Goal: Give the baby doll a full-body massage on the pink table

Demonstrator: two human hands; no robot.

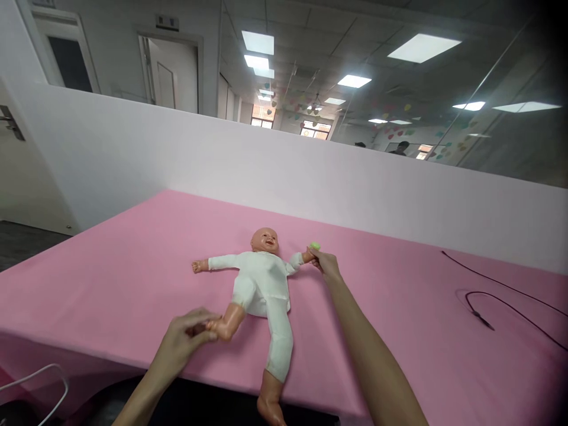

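Left hand [184, 338]: pinching the baby doll's [261, 278] foot [224, 328], dark item [195, 329] in its grip.
Right hand [325, 264]: pinching the doll's hand [307, 256], small green object [315, 245] just beyond.
Table [110, 278]: pink-covered, doll on its back.

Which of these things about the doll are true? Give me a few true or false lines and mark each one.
The baby doll lies face down on the pink cloth. False: it lies on its back, face up.
The left hand is at the doll's foot. True.
The right hand rests on the doll's head. False: it is at the doll's hand, beside a small green object.
The doll wears a white onesie. True.
A black cable lies on the cloth, to the right of the doll. True.
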